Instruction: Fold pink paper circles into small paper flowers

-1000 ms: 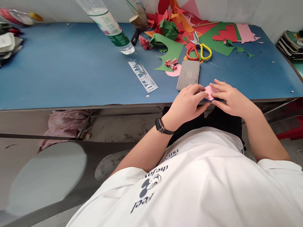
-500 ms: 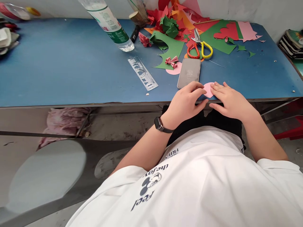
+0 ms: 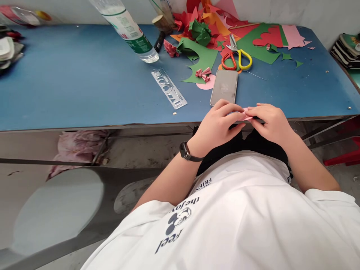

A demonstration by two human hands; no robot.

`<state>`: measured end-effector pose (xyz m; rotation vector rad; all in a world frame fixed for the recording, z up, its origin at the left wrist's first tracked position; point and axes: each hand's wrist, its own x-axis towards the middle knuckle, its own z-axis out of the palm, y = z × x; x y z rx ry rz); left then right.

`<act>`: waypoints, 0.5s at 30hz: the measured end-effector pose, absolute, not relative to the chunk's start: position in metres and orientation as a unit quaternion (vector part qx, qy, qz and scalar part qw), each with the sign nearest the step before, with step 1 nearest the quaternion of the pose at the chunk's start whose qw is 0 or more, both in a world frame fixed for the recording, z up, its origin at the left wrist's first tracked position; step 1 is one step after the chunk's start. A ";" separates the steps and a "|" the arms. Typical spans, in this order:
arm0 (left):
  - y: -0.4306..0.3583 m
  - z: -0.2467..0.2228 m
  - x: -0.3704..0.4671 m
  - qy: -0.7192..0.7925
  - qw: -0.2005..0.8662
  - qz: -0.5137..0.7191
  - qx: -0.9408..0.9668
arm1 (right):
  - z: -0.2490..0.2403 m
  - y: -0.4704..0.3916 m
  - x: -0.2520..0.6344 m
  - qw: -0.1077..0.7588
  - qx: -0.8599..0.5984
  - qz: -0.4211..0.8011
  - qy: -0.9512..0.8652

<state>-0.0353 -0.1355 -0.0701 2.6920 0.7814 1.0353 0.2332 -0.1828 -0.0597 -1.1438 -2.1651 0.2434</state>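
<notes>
A small pink paper piece (image 3: 245, 114) is pinched between the fingertips of both my hands at the near edge of the blue table (image 3: 84, 86). My left hand (image 3: 218, 125), with a dark watch on its wrist, grips the paper's left side. My right hand (image 3: 271, 122) grips its right side, and most of the paper is hidden by my fingers. A phone (image 3: 224, 87) lies face up just beyond my hands.
A clear stencil ruler (image 3: 169, 89) lies left of the phone. Scissors with red and yellow handles (image 3: 235, 57) rest among green, red and pink paper scraps (image 3: 208, 41) at the back. A water bottle (image 3: 126, 30) stands back left. A small pink folded bow (image 3: 203, 74) lies by a pink disc.
The pink paper lay flat under my fingers on the table edge; now both hands have drawn closer together and lifted it slightly, pinching it.
</notes>
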 end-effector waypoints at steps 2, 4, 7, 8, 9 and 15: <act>-0.139 -0.066 -0.034 0.265 0.095 0.338 0.898 | -0.060 -0.184 0.235 0.345 -0.423 0.097 -0.832; -0.140 -0.060 -0.032 0.265 0.117 0.362 0.886 | -0.057 -0.185 0.238 0.364 -0.425 0.088 -0.824; -0.134 -0.054 -0.034 0.286 0.130 0.463 0.829 | -0.050 -0.185 0.246 0.358 -0.432 0.067 -0.825; -0.129 -0.054 -0.036 0.304 0.134 0.491 0.805 | -0.047 -0.184 0.250 0.327 -0.436 0.066 -0.836; -0.123 -0.055 -0.040 0.325 0.139 0.513 0.783 | -0.046 -0.182 0.253 0.294 -0.446 0.062 -0.843; -0.073 -0.069 -0.064 0.355 0.180 0.513 0.760 | -0.058 -0.172 0.274 0.257 -0.571 -0.021 -0.780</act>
